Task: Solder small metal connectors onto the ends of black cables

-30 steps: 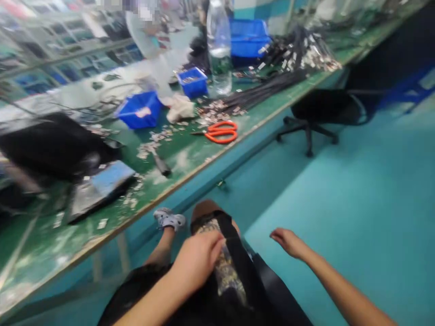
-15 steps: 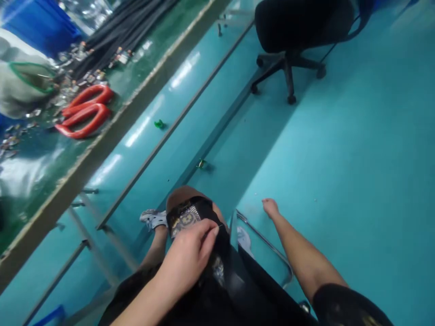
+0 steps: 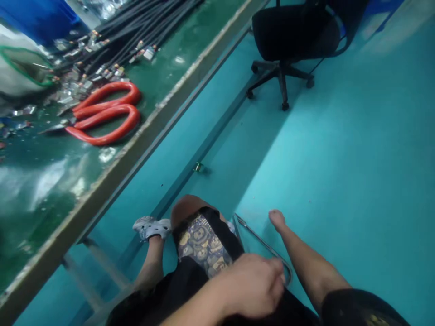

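My left hand (image 3: 253,286) is closed in front of my lap, above the dark shorts with a printed bear pattern (image 3: 203,242). Its fingers are curled together and slightly blurred, so whatever they hold is hidden. Out to the right, my right hand (image 3: 277,220) hangs low over the floor, away from the table. It looks like a loose fist, small in view, and its contents do not show. Neither hand touches the red-handled scissors (image 3: 105,113), which lie on the green table top (image 3: 176,59).
Black cables (image 3: 146,27) with small metal connectors (image 3: 79,83) lie across the table, near a blue bin (image 3: 44,18) and a whitish bag with green trim (image 3: 23,68). A black swivel chair (image 3: 292,34) stands beyond. A small green piece (image 3: 198,167) lies on the floor.
My left hand has moved right and down across my lap, its fingertips now less visible. My right hand has shifted slightly down and right. The view has turned, showing more of the table.
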A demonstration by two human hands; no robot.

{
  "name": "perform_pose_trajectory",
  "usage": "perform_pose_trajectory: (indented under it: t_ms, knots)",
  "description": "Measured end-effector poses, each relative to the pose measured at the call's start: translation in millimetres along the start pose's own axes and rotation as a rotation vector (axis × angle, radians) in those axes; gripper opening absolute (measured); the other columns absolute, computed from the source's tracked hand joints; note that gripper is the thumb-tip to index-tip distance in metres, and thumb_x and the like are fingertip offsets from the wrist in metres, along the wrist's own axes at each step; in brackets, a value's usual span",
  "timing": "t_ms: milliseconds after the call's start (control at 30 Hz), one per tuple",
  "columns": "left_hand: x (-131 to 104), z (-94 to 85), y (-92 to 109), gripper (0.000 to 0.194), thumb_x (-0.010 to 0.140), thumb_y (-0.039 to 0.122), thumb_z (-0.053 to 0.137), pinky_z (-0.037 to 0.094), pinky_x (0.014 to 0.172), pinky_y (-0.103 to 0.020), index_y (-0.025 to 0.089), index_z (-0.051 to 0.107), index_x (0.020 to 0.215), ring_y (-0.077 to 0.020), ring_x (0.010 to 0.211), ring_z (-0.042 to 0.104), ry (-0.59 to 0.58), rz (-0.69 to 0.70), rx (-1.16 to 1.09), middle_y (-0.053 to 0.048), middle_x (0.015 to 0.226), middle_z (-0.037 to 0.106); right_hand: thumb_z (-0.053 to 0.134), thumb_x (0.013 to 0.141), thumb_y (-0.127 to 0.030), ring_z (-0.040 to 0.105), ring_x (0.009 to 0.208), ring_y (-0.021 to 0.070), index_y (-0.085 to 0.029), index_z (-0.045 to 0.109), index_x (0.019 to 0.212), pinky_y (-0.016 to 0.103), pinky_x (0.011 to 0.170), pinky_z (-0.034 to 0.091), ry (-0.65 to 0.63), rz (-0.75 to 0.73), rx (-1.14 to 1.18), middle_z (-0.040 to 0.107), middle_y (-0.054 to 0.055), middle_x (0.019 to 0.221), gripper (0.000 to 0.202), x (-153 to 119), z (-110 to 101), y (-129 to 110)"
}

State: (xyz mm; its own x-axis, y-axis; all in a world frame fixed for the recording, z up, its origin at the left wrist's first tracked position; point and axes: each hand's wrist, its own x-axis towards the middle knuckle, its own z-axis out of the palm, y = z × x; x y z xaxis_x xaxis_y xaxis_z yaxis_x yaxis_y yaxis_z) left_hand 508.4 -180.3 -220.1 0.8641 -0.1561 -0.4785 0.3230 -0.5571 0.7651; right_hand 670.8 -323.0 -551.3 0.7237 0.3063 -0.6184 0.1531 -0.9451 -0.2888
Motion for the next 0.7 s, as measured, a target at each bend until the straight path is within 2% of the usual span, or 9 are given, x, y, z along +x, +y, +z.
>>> perform_pose_trajectory:
  t_ms: [133,233,300,367,433,500,567,633,700]
  knots:
    - [-1.2,7.1,11.0,0.024,0.092,0.03,0.051,0.046,0.057,-0.036,0.014,0.068,0.094,-0.0307,0.064,0.071,-0.077,-0.024,0.112,-0.017,0.074,0.076,0.065,0.099,-0.035,0.067,0.11,0.0233,-0.019,0.063,0.129,0.043,0.091,0.058,0.095,0.052,0.013,0.064,0.01,0.131,0.035,-18.8,-22.1,-17.1]
    - [-6.6,8.9,19.3,0.015,0.084,0.026,0.059,0.04,0.047,-0.034,0.015,0.069,0.083,-0.0268,0.046,0.064,-0.149,-0.036,0.151,-0.013,0.058,0.071,0.066,0.098,-0.035,0.067,0.11,0.0237,-0.019,0.062,0.13,0.043,0.091,0.058,0.194,0.074,0.032,0.064,0.01,0.131,0.036,-20.4,-49.4,-24.3]
    - [-10.0,9.2,18.5,0.018,0.084,0.025,0.058,0.043,0.049,-0.035,0.013,0.07,0.089,-0.0277,0.047,0.065,-0.133,-0.057,0.167,-0.014,0.059,0.072,0.066,0.098,-0.036,0.067,0.11,0.024,-0.017,0.062,0.13,0.044,0.091,0.058,0.267,0.089,0.052,0.064,0.011,0.131,0.037,-14.5,-66.3,-20.4]
    - [-10.8,10.6,14.5,0.027,0.087,0.028,0.055,0.047,0.053,-0.038,0.01,0.069,0.101,-0.0308,0.054,0.069,-0.076,-0.083,0.175,-0.017,0.067,0.075,0.065,0.098,-0.036,0.067,0.11,0.0239,-0.017,0.062,0.13,0.045,0.091,0.058,0.348,0.099,0.08,0.064,0.011,0.131,0.037,-4.2,-81.4,-13.3]
    - [-8.7,13.1,12.3,0.029,0.09,0.03,0.052,0.049,0.055,-0.04,0.009,0.068,0.103,-0.0321,0.056,0.07,-0.024,-0.095,0.174,-0.018,0.068,0.075,0.064,0.099,-0.036,0.067,0.109,0.0235,-0.018,0.061,0.131,0.045,0.091,0.058,0.429,0.085,0.123,0.064,0.01,0.131,0.036,8.3,-97.6,-10.4]
    - [-7.9,14.7,15.6,0.025,0.091,0.029,0.051,0.052,0.058,-0.041,0.011,0.066,0.101,-0.0316,0.056,0.07,0.038,-0.109,0.176,-0.016,0.067,0.074,0.065,0.099,-0.036,0.067,0.109,0.0236,-0.018,0.061,0.131,0.045,0.091,0.058,0.495,0.022,0.18,0.064,0.01,0.13,0.037,20.0,-118.9,-17.7]
    - [-15.2,12.4,24.7,0.023,0.095,0.027,0.046,0.055,0.07,-0.044,0.014,0.064,0.101,-0.0312,0.066,0.072,0.147,-0.153,0.188,-0.017,0.075,0.076,0.065,0.099,-0.036,0.067,0.109,0.0237,-0.017,0.061,0.131,0.045,0.091,0.058,0.551,-0.072,0.246,0.064,0.01,0.13,0.037,28.0,-147.3,-36.7]
    - [-37.8,5.7,37.5,0.024,0.099,0.028,0.04,0.054,0.081,-0.045,0.017,0.061,0.099,-0.0311,0.079,0.073,0.274,-0.216,0.207,-0.018,0.086,0.076,0.065,0.099,-0.036,0.067,0.108,0.0236,-0.017,0.062,0.13,0.045,0.09,0.058,0.585,-0.18,0.307,0.065,0.01,0.129,0.036,30.3,-181.4,-63.0]
    - [-78.3,-1.9,51.7,0.026,0.102,0.033,0.038,0.054,0.079,-0.041,0.02,0.059,0.093,-0.0286,0.081,0.071,0.379,-0.271,0.217,-0.015,0.087,0.075,0.064,0.1,-0.035,0.067,0.107,0.0229,-0.017,0.063,0.128,0.044,0.09,0.058,0.607,-0.27,0.353,0.065,0.01,0.128,0.033,26.8,-217.0,-89.8]
